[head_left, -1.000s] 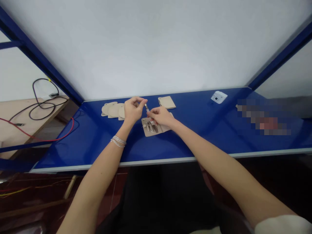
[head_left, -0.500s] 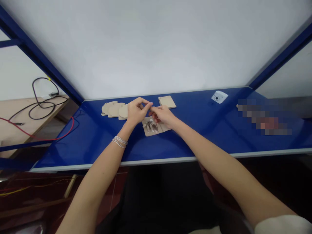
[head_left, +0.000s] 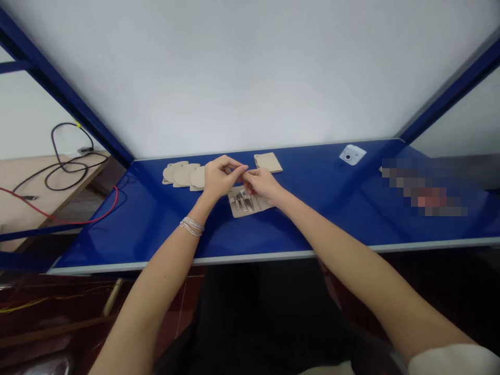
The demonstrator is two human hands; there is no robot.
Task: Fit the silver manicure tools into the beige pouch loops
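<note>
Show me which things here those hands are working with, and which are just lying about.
In use: left hand, right hand, tan pouch, small metal tools.

Lying about: round tan cutouts, square tan piece, white camera, black cable.

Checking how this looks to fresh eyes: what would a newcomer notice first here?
The glossy blue bench top strikes first, with two bare hands meeting mid-bench: the left hand wearing silver bracelets, the right hand above an open beige manicure pouch. At the back right sits a small white camera.
</note>
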